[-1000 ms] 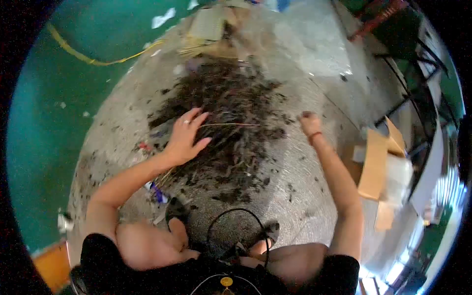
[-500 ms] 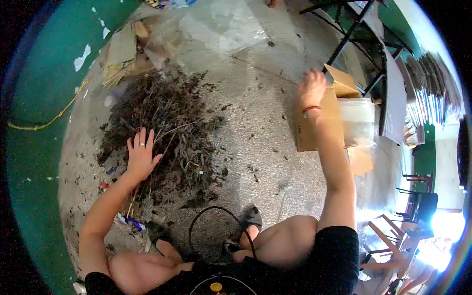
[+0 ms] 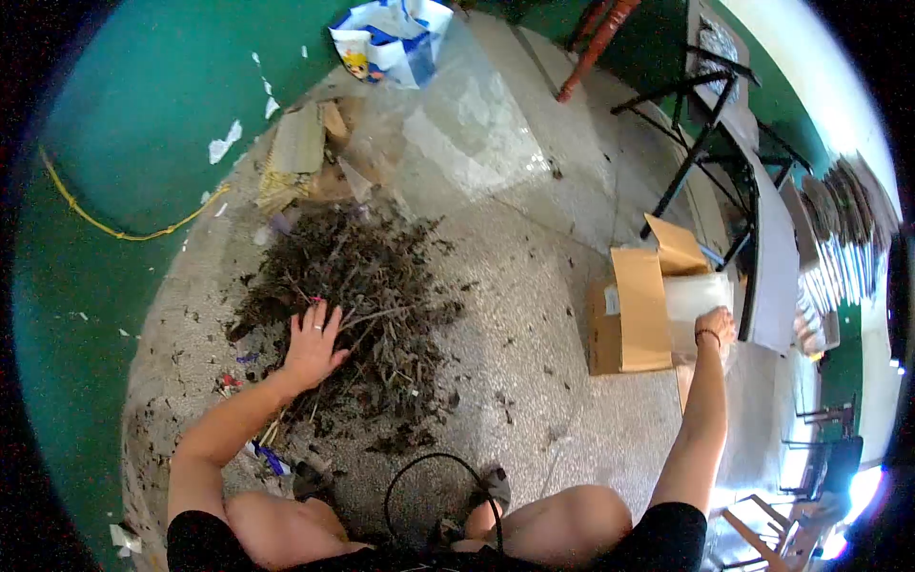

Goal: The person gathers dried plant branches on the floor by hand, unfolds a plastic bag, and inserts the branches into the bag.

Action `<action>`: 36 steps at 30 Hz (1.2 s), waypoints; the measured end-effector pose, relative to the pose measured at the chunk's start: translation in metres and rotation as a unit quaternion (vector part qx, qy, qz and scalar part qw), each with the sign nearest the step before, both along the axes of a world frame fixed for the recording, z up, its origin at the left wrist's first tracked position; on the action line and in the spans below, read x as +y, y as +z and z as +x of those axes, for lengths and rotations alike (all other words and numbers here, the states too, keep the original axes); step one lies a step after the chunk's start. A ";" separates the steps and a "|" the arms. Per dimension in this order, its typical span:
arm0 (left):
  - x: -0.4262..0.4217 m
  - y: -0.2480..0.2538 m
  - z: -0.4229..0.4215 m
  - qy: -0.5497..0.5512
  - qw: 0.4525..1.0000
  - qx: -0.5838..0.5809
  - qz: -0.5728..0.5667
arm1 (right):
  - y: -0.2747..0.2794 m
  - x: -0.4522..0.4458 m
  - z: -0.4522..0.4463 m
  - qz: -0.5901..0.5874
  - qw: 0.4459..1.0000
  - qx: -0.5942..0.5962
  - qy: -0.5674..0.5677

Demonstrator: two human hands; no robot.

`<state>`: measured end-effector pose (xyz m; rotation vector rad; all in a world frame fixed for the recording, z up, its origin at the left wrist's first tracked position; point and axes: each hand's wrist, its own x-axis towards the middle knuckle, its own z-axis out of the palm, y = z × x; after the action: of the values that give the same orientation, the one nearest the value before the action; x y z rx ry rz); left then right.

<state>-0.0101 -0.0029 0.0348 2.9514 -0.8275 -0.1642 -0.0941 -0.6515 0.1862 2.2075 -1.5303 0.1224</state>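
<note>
Fingers spread, my left hand [image 3: 315, 351] rests on the left part of a heap of dark dried plant stems and leaves [image 3: 381, 276] on the speckled floor. A ring shows on one finger. Far to the right, my right hand [image 3: 717, 327], with a red band at the wrist, has its fingers curled at the edge of clear plastic sheets or bags [image 3: 688, 297]. These stick out of an open cardboard box [image 3: 643, 310]. The fingertips of that hand touch the plastic near its right edge.
A blue and white bag [image 3: 405, 43] and a clear plastic sheet [image 3: 467, 143] lie beyond the heap. Folded cardboard [image 3: 295, 148] is at its upper left. A black metal frame [image 3: 701, 143] stands behind the box. A black hoop [image 3: 443, 456] is between my feet.
My right hand has moved right, from beside the heap past the box flap to the plastic, and its fingers have closed there. My left hand stays at the heap. The view has turned right.
</note>
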 end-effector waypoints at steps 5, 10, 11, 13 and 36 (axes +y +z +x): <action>0.002 -0.001 -0.002 0.001 0.999 -0.002 0.037 | -0.003 -0.009 0.010 -0.065 0.998 -0.018 0.012; 0.004 0.006 -0.003 -0.008 1.000 -0.007 0.002 | -0.005 -0.016 0.018 -0.080 0.994 0.025 0.068; 0.007 0.002 -0.004 -0.011 1.000 -0.017 -0.007 | -0.006 -0.018 0.018 -0.087 0.991 0.049 0.086; 0.008 0.002 -0.005 -0.010 0.999 -0.026 -0.017 | -0.004 -0.011 0.023 -0.097 0.990 0.010 0.097; 0.022 -0.005 -0.004 0.027 0.982 -0.013 -0.185 | -0.085 0.244 0.121 0.362 0.769 -0.013 0.526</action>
<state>-0.0146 0.0188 0.0299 2.6270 -0.6916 0.0312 0.0274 -0.4076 0.1011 3.4340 -0.0859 -0.1308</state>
